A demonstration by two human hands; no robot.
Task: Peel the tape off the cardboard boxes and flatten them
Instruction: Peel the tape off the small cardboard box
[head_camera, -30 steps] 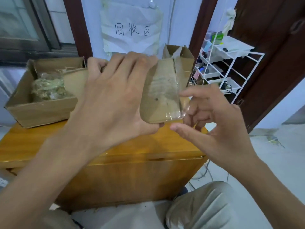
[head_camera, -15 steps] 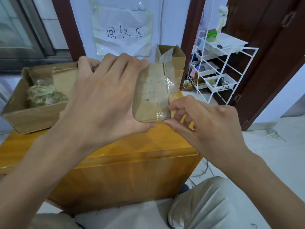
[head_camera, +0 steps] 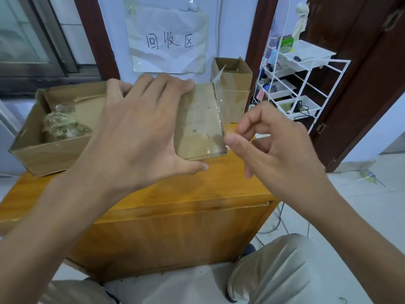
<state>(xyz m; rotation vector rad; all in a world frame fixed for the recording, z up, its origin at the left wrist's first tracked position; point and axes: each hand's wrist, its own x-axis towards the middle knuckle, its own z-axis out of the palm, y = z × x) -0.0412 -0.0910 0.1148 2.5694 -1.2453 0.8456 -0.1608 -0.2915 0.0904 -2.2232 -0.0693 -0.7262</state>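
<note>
Cardboard box (head_camera: 200,121) before open box (head_camera: 233,88)

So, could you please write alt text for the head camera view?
A person's left hand grips a taped cardboard box above a wooden cabinet, while the right hand pinches at clear tape along its edge. An open box of crumpled tape sits to the left, another box behind.

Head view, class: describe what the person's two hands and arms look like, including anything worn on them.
Both the left hand and the right hand are bare: no gloves, rings, watch or wristband show. Both forearms are bare to the frame edge, with no sleeves in view.
</note>
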